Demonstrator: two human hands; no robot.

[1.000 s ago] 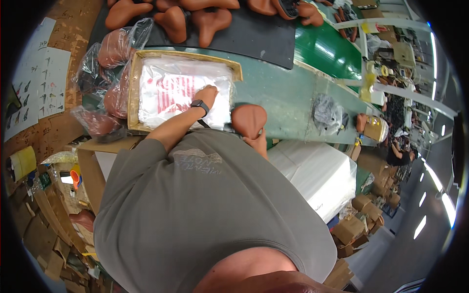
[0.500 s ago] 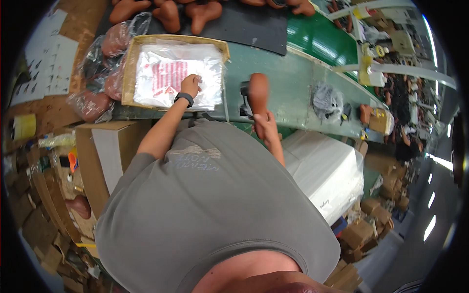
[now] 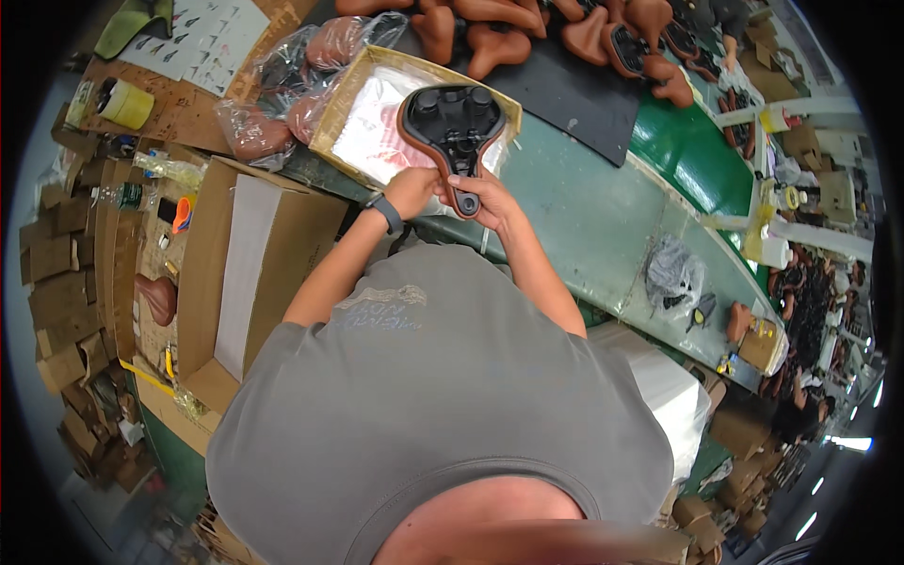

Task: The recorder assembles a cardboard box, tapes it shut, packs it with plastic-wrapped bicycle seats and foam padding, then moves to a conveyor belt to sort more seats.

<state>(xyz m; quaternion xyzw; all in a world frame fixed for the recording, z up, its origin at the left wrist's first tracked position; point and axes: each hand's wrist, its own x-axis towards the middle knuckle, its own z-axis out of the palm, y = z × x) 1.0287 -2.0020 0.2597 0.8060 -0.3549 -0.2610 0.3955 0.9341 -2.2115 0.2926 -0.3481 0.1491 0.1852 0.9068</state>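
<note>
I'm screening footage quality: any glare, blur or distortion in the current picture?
Head view: edges bend toward the rim; ceiling lights glare at lower right; the plastic bags reflect brightly; the lower edge is partly blurred, the held saddle fairly sharp.

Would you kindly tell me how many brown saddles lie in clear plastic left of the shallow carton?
3: the far saddle, the near saddle and the middle saddle beside the carton. The dark shape may be another; more may hide.

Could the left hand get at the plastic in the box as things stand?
Probably yes: the left hand is close to the box, and the plastic shows uncovered on the left; the saddle hides only part.
</note>
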